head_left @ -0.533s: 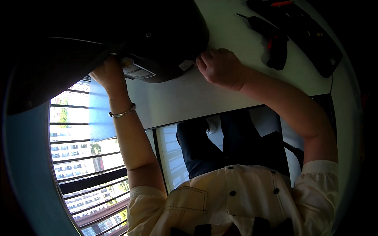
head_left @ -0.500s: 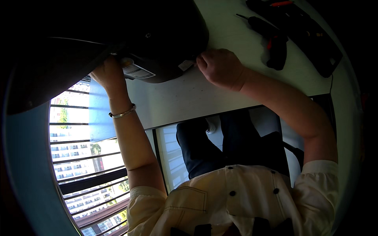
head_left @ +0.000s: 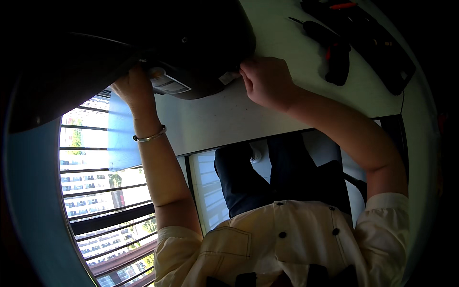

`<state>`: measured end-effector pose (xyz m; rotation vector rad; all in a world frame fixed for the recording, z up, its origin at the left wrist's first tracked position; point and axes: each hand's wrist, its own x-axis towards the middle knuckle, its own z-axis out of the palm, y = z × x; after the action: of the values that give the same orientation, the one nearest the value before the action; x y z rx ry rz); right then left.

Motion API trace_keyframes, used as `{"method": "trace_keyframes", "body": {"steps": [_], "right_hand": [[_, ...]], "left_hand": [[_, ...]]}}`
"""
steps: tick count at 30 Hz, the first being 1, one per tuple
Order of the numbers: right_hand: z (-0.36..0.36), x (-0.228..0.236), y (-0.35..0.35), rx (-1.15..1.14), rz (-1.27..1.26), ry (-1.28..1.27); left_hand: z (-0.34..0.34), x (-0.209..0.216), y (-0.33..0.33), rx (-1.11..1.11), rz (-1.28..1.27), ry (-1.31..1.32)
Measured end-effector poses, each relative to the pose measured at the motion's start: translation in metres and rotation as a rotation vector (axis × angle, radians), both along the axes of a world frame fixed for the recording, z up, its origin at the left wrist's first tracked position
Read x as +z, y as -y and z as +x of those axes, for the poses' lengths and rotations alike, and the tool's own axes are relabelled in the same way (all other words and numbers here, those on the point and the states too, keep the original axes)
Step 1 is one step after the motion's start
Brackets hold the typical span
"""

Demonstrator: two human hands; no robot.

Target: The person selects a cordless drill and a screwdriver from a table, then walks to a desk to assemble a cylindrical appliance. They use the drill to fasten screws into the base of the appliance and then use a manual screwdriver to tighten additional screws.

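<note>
A large, dark, rounded housing [head_left: 210,45] fills the upper left, and its details are mostly lost in shadow. My left hand [head_left: 133,88] reaches up beside a printed label [head_left: 171,82], under a dark panel [head_left: 62,71]; its fingertips are hidden there. At the housing's right lower edge, my right hand [head_left: 267,81] is closed, with thumb and forefinger pinched together. A small pale sticker [head_left: 226,78] lies right next to those fingertips. Whatever is between them, if anything, is too dark to make out.
A black power screwdriver with red parts [head_left: 330,50] lies on the pale table [head_left: 229,112] to the right. Beyond it rests a long black case [head_left: 377,48] with an orange-red item [head_left: 343,5] on it. A blinded window [head_left: 105,191] is at left.
The dark housing and panel have shifted slightly up and to the right in the view. My right hand has turned a little and stays pinched at the housing's edge. The left hand has barely moved.
</note>
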<state>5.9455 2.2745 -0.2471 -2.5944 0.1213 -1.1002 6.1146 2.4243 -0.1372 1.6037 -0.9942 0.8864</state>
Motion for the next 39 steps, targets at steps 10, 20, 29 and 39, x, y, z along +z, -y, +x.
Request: {"method": "trace_keyframes", "body": {"steps": [10,20,29,39], "right_hand": [[0.001,-0.010,0.019,0.012,-0.763,0.239],[-0.005,-0.006,0.005,-0.027,-0.296,-0.027],[-0.007,0.010,0.000,-0.042,0.389,-0.173],[-0.019,0.019,-0.012,-0.074,0.021,-0.227]], "left_hand": [[-0.012,0.004,-0.001,0.014,0.067,0.024],[-0.085,-0.040,-0.004,-0.201,-0.286,0.041],[-0.137,-0.084,0.024,-0.566,-0.017,-1.378],[-0.128,-0.106,0.034,-0.751,-0.182,-1.743]]}}
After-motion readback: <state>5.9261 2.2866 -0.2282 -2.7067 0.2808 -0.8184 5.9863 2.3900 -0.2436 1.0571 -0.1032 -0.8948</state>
